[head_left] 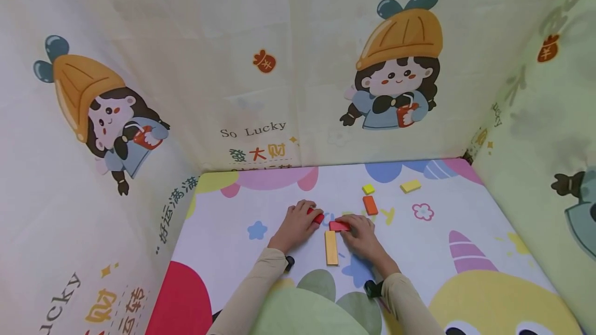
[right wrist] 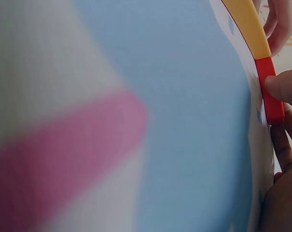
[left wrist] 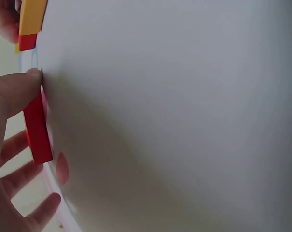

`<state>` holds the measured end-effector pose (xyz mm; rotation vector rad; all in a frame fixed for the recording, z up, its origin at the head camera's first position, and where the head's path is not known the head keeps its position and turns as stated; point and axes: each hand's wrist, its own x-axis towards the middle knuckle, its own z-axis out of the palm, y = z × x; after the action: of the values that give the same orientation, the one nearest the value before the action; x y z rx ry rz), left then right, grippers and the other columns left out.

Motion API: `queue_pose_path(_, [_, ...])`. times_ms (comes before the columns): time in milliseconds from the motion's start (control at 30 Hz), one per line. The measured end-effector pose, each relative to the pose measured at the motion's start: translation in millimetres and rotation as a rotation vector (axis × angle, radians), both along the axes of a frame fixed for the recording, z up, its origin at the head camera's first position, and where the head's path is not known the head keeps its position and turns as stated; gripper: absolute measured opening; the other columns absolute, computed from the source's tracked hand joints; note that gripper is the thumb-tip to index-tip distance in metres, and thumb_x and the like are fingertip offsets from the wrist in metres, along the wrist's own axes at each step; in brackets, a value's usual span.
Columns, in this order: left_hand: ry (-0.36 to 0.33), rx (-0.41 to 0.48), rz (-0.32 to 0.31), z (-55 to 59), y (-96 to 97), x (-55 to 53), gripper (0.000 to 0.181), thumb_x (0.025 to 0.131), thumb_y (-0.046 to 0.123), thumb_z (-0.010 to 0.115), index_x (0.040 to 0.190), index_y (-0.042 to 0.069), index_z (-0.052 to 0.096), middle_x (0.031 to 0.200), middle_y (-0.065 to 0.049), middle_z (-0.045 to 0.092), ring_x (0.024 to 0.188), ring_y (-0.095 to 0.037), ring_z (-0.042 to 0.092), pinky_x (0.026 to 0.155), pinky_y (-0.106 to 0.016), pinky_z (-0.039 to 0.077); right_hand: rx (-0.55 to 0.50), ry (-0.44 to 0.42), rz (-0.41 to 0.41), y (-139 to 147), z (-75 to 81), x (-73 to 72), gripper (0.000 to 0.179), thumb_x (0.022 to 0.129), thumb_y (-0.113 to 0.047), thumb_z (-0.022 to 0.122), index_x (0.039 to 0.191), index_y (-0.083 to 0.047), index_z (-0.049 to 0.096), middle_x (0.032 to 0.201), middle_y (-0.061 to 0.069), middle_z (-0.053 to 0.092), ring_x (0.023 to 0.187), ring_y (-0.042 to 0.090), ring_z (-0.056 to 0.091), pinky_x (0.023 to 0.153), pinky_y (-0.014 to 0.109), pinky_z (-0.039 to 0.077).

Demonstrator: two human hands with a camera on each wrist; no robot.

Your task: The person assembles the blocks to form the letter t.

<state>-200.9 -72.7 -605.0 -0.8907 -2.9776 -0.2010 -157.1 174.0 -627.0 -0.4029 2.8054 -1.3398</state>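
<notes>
My left hand (head_left: 296,227) grips a dark red block (left wrist: 38,128) between thumb and fingers, just above or on the printed tabletop. To its right, my right hand (head_left: 360,232) pinches a second red block (right wrist: 270,89), with the thumb on its near face. That second block lies crosswise at the far end of a light orange block (head_left: 331,248), and the two appear to touch. The orange block points toward me, between both forearms. In the head view, fingers partly cover both red blocks.
Beyond my right hand lie an orange-red block (head_left: 370,205), a small bright yellow block (head_left: 368,188) and a pale yellow block (head_left: 411,186). The tabletop (head_left: 288,185) is printed with cartoon shapes. Patterned cloth walls (head_left: 321,143) stand at the back and both sides.
</notes>
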Motion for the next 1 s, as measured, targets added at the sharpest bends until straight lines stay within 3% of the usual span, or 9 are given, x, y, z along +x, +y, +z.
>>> queue_pose_path(367, [0.020,-0.008,0.023,-0.7,0.9,5.1,0.042,0.104,0.042,0.061,0.144,0.027,0.057,0.134,-0.003,0.056,0.125,-0.022,0.050,0.104,-0.043,0.046,-0.006,0.005,0.012,-1,0.9,-1.1,0.037,0.096,-0.011,0.072,0.132,-0.020,0.069,0.139,0.008,0.067,0.133,0.034,0.049,0.116,0.061,0.018])
queue_pose_path(1000, [0.019,0.089,0.024,-6.1,3.8,22.4,0.037,0.103,0.040,0.065,0.138,0.029,0.062,0.123,-0.001,0.059,0.111,-0.020,0.053,0.096,-0.042,0.044,-0.010,0.027,0.016,1,0.4,-0.7,0.036,0.096,-0.010,0.073,0.131,-0.019,0.070,0.138,0.010,0.067,0.132,0.036,0.050,0.114,0.062,0.020])
